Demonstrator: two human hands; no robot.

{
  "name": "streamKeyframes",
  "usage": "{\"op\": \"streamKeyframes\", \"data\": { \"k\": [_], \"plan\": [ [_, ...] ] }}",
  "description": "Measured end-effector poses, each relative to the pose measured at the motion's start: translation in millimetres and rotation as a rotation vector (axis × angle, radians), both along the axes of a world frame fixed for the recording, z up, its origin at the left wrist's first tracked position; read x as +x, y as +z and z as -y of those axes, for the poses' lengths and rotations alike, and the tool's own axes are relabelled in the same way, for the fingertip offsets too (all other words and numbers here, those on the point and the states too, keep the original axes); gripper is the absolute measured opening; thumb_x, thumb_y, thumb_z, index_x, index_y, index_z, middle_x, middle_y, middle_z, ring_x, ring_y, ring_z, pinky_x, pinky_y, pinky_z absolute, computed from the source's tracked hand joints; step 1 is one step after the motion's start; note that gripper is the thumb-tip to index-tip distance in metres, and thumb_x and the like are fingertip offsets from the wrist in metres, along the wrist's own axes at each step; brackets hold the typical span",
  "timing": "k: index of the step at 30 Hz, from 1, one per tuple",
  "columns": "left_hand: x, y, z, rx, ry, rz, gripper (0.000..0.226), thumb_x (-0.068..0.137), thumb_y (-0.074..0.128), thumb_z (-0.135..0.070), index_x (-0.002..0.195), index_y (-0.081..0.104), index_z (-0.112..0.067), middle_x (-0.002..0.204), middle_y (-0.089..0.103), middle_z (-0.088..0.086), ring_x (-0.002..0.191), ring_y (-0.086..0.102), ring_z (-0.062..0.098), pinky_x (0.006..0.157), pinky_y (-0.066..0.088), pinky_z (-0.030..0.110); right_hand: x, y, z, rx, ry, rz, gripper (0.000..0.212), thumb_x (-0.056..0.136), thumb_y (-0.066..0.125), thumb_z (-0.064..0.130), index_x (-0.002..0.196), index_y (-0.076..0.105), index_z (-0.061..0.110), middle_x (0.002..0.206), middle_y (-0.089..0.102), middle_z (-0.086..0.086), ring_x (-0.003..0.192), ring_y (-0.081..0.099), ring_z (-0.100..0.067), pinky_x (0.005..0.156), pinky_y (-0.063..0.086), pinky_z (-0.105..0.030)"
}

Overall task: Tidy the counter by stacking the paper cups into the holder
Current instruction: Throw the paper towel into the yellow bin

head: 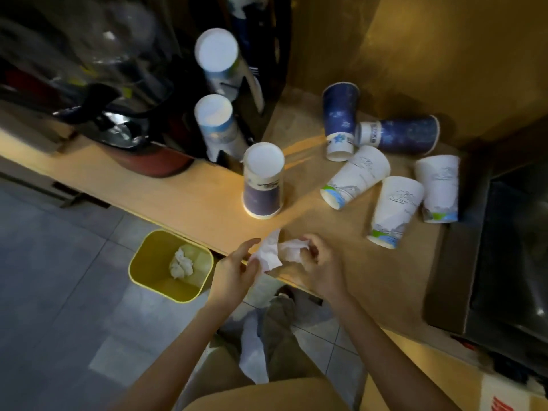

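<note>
Both hands hold a crumpled white tissue [274,252] over the counter's front edge: my left hand [237,269] pinches its left side, my right hand [318,262] grips its right end. An upside-down stack of blue paper cups [262,185] stands on the wooden counter [201,197]. Behind it, two inverted cup stacks [218,51] [215,123] sit in the black holder [255,93]. To the right lie loose cups on their sides: two dark blue cups [339,120] [400,134] and three white cups [355,179] [396,210] [440,188].
A yellow bin [142,262] with a crumpled tissue inside stands on the grey tiled floor below the counter edge. A drink machine [98,93] fills the back left. A dark steel sink [516,247] lies at the right. A wall closes the corner behind the cups.
</note>
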State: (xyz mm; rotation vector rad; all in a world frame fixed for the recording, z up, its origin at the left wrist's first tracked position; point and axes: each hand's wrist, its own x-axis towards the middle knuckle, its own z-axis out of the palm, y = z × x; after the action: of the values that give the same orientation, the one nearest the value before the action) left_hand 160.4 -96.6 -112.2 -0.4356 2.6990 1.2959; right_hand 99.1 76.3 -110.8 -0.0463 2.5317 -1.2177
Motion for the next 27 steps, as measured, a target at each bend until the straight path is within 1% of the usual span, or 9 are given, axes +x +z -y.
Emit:
{"op": "streamKeyframes", "data": {
  "k": [6, 8, 12, 15, 17, 20, 22, 24, 27],
  "plan": [
    [50, -3, 69, 0.172, 0.283, 0.121, 0.031, 0.085, 0.055, -0.001, 0.112, 0.067, -0.012, 0.087, 0.069, 0.005, 0.063, 0.057, -0.009, 0.055, 0.039, 0.003, 21, 5, 73, -0.146, 0.007, 0.085, 0.031, 0.084, 0.048, -0.005, 0.103, 0.069, 0.007, 0.103, 0.068, -0.006, 0.097, 0.060, -0.018, 0.083, 0.046, -0.015],
    [70, -9, 96, 0.152, 0.350, 0.193, 0.030, 0.083, 0.053, 0.003, 0.107, 0.069, -0.007, 0.098, 0.072, 0.011, 0.074, 0.057, 0.003, 0.061, 0.040, 0.013, 36, -1, 96, -0.128, 0.030, 0.056, 0.028, 0.083, 0.049, -0.004, 0.095, 0.071, 0.008, 0.098, 0.070, -0.011, 0.092, 0.063, -0.021, 0.083, 0.048, -0.021],
    [104, -35, 147, 0.160, 0.484, 0.361, 0.032, 0.084, 0.047, 0.001, 0.101, 0.072, -0.009, 0.102, 0.068, 0.009, 0.087, 0.052, 0.016, 0.074, 0.036, 0.022, 66, -24, 144, -0.069, 0.099, -0.017, 0.024, 0.080, 0.051, -0.004, 0.086, 0.072, 0.004, 0.091, 0.072, -0.013, 0.085, 0.063, -0.020, 0.074, 0.041, -0.002],
    [124, -61, 179, 0.243, 0.513, 0.437, 0.032, 0.082, 0.045, -0.013, 0.100, 0.071, -0.009, 0.104, 0.066, 0.007, 0.092, 0.056, 0.023, 0.079, 0.041, 0.026, 88, -50, 174, -0.066, 0.149, -0.026, 0.023, 0.081, 0.050, 0.001, 0.091, 0.070, 0.000, 0.100, 0.065, -0.005, 0.094, 0.057, -0.006, 0.083, 0.037, 0.000],
    [134, -82, 195, 0.267, 0.498, 0.455, 0.036, 0.078, 0.048, -0.017, 0.105, 0.069, -0.005, 0.116, 0.065, 0.014, 0.104, 0.059, 0.029, 0.090, 0.045, 0.033, 100, -73, 190, -0.062, 0.157, 0.085, 0.027, 0.083, 0.049, 0.006, 0.102, 0.066, 0.000, 0.105, 0.061, -0.009, 0.089, 0.055, -0.005, 0.077, 0.034, 0.005],
    [142, -124, 213, 0.183, 0.424, 0.487, 0.034, 0.084, 0.053, 0.000, 0.116, 0.062, -0.002, 0.130, 0.056, 0.016, 0.115, 0.055, 0.030, 0.099, 0.044, 0.033, 108, -123, 210, 0.039, 0.242, 0.146, 0.032, 0.081, 0.054, -0.004, 0.113, 0.061, -0.001, 0.112, 0.060, -0.021, 0.094, 0.056, -0.019, 0.077, 0.037, 0.002],
    [144, -157, 222, 0.140, 0.449, 0.492, 0.034, 0.082, 0.056, 0.003, 0.115, 0.063, 0.000, 0.130, 0.056, 0.016, 0.113, 0.057, 0.031, 0.096, 0.045, 0.030, 105, -159, 225, 0.113, 0.294, 0.179, 0.035, 0.080, 0.059, -0.006, 0.114, 0.060, -0.002, 0.112, 0.059, -0.022, 0.098, 0.059, -0.029, 0.084, 0.044, -0.015],
    [142, -193, 231, 0.105, 0.487, 0.493, 0.030, 0.080, 0.060, 0.001, 0.110, 0.065, 0.001, 0.125, 0.059, 0.017, 0.107, 0.060, 0.032, 0.090, 0.046, 0.027, 99, -197, 241, 0.180, 0.320, 0.214, 0.031, 0.083, 0.059, 0.005, 0.113, 0.062, -0.002, 0.111, 0.059, -0.024, 0.101, 0.059, -0.035, 0.085, 0.045, -0.030],
    [133, -246, 239, 0.085, 0.518, 0.474, 0.024, 0.080, 0.065, -0.005, 0.104, 0.068, 0.001, 0.112, 0.066, 0.019, 0.096, 0.063, 0.031, 0.078, 0.044, 0.025, 90, -257, 261, 0.266, 0.427, 0.248, 0.051, 0.082, 0.041, 0.037, 0.107, 0.065, 0.001, 0.106, 0.063, -0.022, 0.097, 0.060, -0.034, 0.077, 0.038, -0.026]
  ]
}}
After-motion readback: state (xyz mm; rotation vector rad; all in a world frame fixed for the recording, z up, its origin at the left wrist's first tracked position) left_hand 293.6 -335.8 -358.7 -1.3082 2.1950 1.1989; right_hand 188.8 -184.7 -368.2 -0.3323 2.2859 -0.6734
